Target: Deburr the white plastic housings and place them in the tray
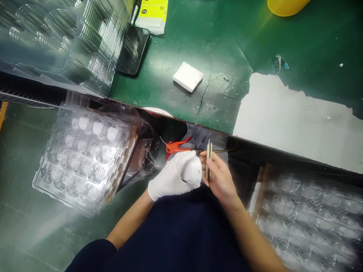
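Note:
My left hand (pixel 172 175), in a white glove, is closed around a white rounded plastic part (pixel 193 172) in front of my body. Beside it, my bare right hand (pixel 219 175) grips a slim, tan-edged tool (pixel 209 160), upright with a narrow dark tip; its exact kind does not show. The tool is close to the white part, but I cannot tell if they touch. Just beyond my glove is an orange air blow gun (pixel 178 146), below the table edge. A white rectangular block (pixel 188 76) lies on the green tabletop (pixel 224 41).
A clear tray of white round parts (pixel 85 158) stands at the left, and blurred clear trays (pixel 309 223) at the right. Stacked clear trays (pixel 65 41) and a phone (pixel 134 51) occupy the table's left end. A yellow container (pixel 287 5) stands at the back.

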`<state>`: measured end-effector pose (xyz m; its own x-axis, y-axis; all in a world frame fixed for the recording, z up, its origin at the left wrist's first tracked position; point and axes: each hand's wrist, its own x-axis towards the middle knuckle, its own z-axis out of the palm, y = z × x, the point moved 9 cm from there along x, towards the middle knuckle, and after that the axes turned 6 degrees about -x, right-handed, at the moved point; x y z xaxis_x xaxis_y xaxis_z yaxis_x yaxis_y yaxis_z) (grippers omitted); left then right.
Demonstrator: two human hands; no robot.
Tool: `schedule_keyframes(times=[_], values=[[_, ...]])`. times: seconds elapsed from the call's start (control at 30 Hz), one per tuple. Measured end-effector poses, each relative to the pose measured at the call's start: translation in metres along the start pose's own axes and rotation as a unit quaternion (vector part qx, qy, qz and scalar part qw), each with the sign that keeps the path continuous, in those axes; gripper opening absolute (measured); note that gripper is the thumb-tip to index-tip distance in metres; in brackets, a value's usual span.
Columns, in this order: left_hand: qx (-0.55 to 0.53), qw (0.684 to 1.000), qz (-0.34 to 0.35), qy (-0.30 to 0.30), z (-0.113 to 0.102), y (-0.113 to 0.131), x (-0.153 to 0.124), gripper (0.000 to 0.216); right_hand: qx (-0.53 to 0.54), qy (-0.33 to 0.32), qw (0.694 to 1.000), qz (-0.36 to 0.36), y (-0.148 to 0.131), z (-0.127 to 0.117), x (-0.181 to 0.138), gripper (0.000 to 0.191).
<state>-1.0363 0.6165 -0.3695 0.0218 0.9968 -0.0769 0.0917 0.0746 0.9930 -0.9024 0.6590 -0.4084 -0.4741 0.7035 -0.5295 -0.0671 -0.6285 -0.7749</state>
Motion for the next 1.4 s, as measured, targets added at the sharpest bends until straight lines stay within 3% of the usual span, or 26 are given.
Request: schedule_keyframes(times=[0.07, 0.13, 0.23, 0.33, 0.63, 1.4], values=[[-0.165, 0.981, -0.077, 0.07, -0.006, -0.022, -0.008, 0.113, -0.083, 0.038, 0.993, -0.07, -0.011, -0.006, -0.006, 0.04], [-0.293, 0.944, -0.116, 0.1, -0.005, -0.036, -0.013, 0.123, -0.202, 0.053, 0.965, -0.161, -0.027, -0.003, -0.017, 0.037], [-0.349, 0.923, -0.121, 0.105, -0.004, -0.038, -0.009, 0.122, -0.331, 0.018, 0.897, -0.291, -0.045, 0.017, -0.038, 0.037], [-0.381, 0.912, -0.115, 0.1, -0.004, -0.033, -0.004, 0.119, -0.372, -0.015, 0.857, -0.355, -0.052, 0.032, -0.053, 0.045], [-0.395, 0.914, -0.057, 0.078, -0.005, -0.025, -0.004, 0.114, -0.405, -0.036, 0.831, -0.38, -0.056, 0.038, -0.058, 0.047], [-0.419, 0.901, -0.069, 0.092, -0.008, -0.016, -0.004, 0.108, -0.418, -0.026, 0.818, -0.394, -0.058, 0.038, -0.062, 0.048]])
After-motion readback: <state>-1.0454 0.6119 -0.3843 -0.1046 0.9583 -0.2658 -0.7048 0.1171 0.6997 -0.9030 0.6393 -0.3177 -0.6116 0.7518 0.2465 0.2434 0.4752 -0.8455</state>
